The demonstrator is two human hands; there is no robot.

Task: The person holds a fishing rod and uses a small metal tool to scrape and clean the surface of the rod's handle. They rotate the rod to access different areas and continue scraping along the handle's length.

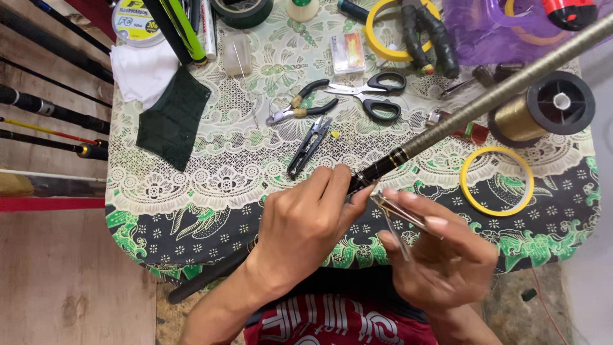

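The left hand (300,227) is gripping a long fishing rod (485,102) at its dark section, just over the near edge of the table (191,211); its fingers are curled around the shaft, the thumb and forefinger pressing on it beside a band of thin gold rings; the rod is running slantwise from the near edge, below the left wrist, up across the table and out past the far right corner. The right hand (440,255) is hovering just beside the left one, over the near edge; its fingers are pinching a thin, shiny metal piece (402,214), whose tip is lying close against the rod, though whether it is touching is hard to tell, the hand being blurred. Towards the middle of the table, small black snips (310,145), pliers (300,108) with black handles and black-handled scissors (373,96) are lying near one another; a ring of yellow tape (469,191) is lying near the right edge, and a black spool of gold thread (543,108) is standing beyond it, touching or just behind the rod; a dark green cloth (172,118) is lying towards the left edge; a second ring of yellow tape (377,45) is resting at the far edge.
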